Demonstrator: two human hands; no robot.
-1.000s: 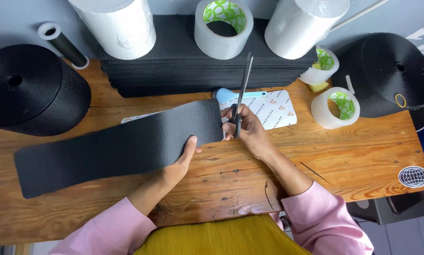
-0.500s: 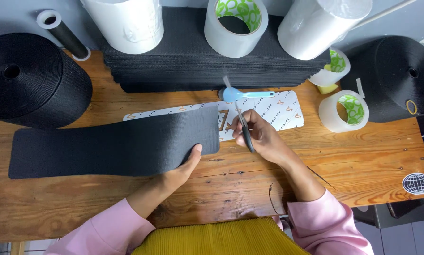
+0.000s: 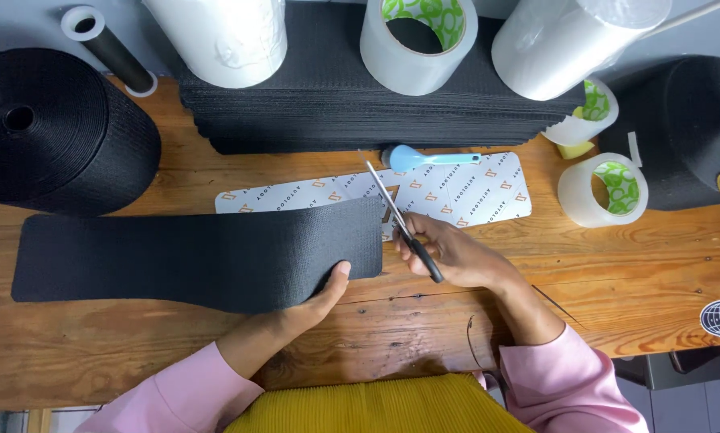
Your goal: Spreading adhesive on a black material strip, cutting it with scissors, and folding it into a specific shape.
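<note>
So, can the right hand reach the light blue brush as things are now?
Probably yes: the brush lies bare on the table just beyond the right hand, nothing between them, but that hand already holds scissors.

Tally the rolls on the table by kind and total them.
Clear tape rolls: 3
White film rolls: 2
Black webbing rolls: 2
Total: 7

Pale pink long sleeves cover both arms to the wrists; left hand (image 3: 316,309) and right hand (image 3: 456,258) bare, yellow ribbed garment below them.
</note>
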